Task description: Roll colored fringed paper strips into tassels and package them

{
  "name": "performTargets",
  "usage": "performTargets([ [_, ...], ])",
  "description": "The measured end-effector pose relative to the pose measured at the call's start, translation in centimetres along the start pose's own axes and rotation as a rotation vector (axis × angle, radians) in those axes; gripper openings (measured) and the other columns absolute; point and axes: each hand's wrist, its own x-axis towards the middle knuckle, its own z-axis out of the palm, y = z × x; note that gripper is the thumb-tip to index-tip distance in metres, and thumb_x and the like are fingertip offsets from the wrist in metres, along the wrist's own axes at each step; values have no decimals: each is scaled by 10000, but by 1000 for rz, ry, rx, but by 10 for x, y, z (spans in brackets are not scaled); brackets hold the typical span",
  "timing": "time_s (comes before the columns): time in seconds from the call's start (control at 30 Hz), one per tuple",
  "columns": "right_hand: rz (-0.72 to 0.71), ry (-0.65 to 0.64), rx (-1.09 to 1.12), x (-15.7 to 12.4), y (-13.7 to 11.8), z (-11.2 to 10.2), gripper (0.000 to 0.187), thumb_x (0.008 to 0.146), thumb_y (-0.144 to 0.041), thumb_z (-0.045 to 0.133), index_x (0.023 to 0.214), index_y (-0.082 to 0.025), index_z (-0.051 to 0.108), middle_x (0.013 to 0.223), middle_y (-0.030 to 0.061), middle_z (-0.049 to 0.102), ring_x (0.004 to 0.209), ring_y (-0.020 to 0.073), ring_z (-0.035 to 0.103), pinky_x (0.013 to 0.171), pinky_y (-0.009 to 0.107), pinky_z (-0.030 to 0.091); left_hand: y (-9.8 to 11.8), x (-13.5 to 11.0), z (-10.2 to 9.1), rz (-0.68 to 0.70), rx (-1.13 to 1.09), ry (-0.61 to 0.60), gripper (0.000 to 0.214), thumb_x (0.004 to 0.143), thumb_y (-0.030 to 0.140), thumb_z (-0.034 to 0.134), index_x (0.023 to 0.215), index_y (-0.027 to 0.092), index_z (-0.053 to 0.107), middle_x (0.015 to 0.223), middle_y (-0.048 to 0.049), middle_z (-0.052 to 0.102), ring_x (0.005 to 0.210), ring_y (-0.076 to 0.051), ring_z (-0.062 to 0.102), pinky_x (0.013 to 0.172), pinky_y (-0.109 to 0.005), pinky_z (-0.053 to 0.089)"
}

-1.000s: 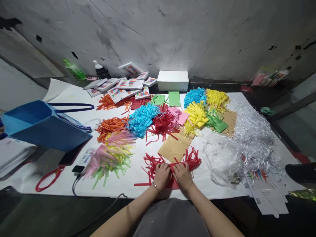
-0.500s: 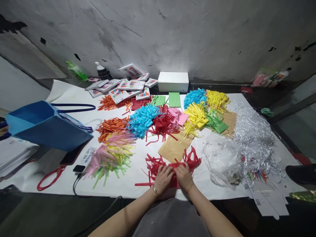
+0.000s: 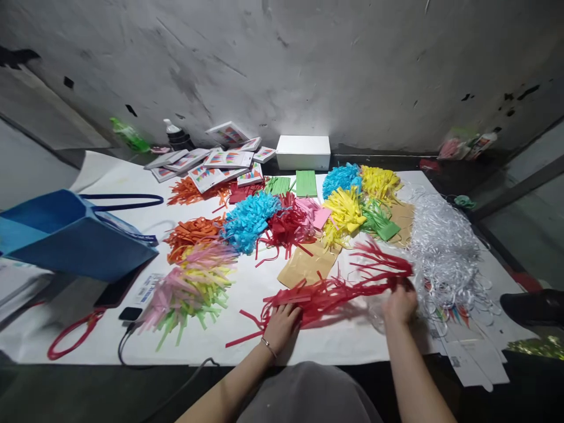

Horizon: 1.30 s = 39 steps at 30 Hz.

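A red tissue-paper fringe [image 3: 326, 296] is stretched from left to right across the near part of the table. My left hand [image 3: 284, 326] rests on its left part, fingers extended over the paper and lying on it. Farther right, my right hand [image 3: 400, 302] is closed around the fringe's right end, and loose red strands fan out to the left above it. This hand is somewhat blurred, and its fingertips are partly hidden by the strands. Crumpled clear plastic [image 3: 376, 311] lies beside and partly behind my right hand. Just beyond the fringe is a brown paper envelope [image 3: 308, 264].
Blue [image 3: 251, 220], yellow [image 3: 346, 214] and orange [image 3: 191, 238] fringe bunches lie across the table. A white shredded heap [image 3: 445, 252] stands at right, a blue bag [image 3: 79, 235] at left. Several flat packets [image 3: 229, 158] and a white box [image 3: 303, 153] sit at the back.
My right hand has moved right, away from my left, drawing the red fringe out sideways over the clear plastic. My left hand has stayed on the red paper; the view has shifted slightly.
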Motion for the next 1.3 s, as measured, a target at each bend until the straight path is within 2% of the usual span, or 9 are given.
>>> performTargets([
  [0.07, 4, 94, 9, 23, -7, -26, 354, 851, -284, 405, 1095, -121, 603, 878, 67, 671, 755, 186, 611, 706, 334, 480, -2, 1, -9, -21, -25, 27, 310, 854, 218, 531, 1151, 230, 616, 1211, -110, 587, 1069, -283, 534, 909, -462, 420],
  [0.13, -128, 29, -38, 28, -23, -47, 289, 837, -267, 475, 1045, -155, 640, 932, 73, 668, 868, 212, 607, 810, 376, 467, 7, 2, -27, -9, -120, 20, 221, 841, 189, 538, 1015, 204, 673, 1135, -115, 629, 1021, -266, 573, 884, -427, 449],
  [0.27, -781, -571, -251, 0, -69, -64, 289, 901, -147, 429, 1060, -209, 662, 971, 83, 667, 950, 207, 584, 921, 430, 412, 62, 14, -91, 52, -498, 66, 238, 920, 245, 446, 907, 187, 677, 850, -75, 673, 798, -180, 625, 738, -297, 499],
  [0.4, -1056, -726, -274, -31, -102, -61, 318, 935, -111, 389, 1161, -171, 606, 935, 90, 676, 907, 194, 598, 940, 458, 398, 122, 50, -149, 189, -722, 116, 289, 920, 312, 462, 1116, 198, 641, 1093, -108, 642, 996, -200, 590, 866, -318, 468],
  [0.57, -948, -660, -184, -39, -108, -71, 314, 924, -103, 433, 1178, -224, 574, 946, 53, 696, 904, 175, 634, 972, 462, 413, 142, 89, -148, 44, -1055, -431, 371, 799, 482, 605, 735, 123, 676, 560, 5, 567, 503, -97, 473, 515, -223, 383],
  [0.73, -805, -589, -84, -38, -106, -80, 284, 878, -72, 502, 1087, -236, 602, 885, 24, 700, 855, 167, 650, 946, 460, 441, 148, 89, -130, -148, -1434, -610, 405, 635, 480, 767, 685, 114, 601, 481, 71, 438, 432, -43, 320, 428, -188, 230],
  [0.9, -587, -549, 24, -44, -108, -79, 193, 890, -111, 506, 957, -233, 640, 820, 17, 691, 789, 166, 639, 892, 421, 483, 163, 85, -124, -182, -1537, -601, 390, 636, 446, 783, 698, 122, 577, 510, 61, 474, 432, -42, 359, 440, -184, 249],
  [1.03, -317, -514, 105, -53, -108, -75, 139, 894, -214, 554, 983, -224, 661, 893, 49, 687, 865, 187, 642, 787, 341, 542, 169, 87, -116, -144, -1486, -355, 360, 670, 443, 761, 700, 127, 591, 565, 42, 520, 496, -59, 414, 491, -188, 315],
  [1.3, -415, -532, 3, -63, -77, -72, 302, 929, -182, 475, 1198, -235, 600, 925, 73, 686, 868, 214, 636, 822, 396, 533, 160, 95, -105, -16, -1158, -307, 310, 745, 445, 687, 755, 140, 634, 667, -10, 599, 607, -125, 519, 591, -238, 422],
])
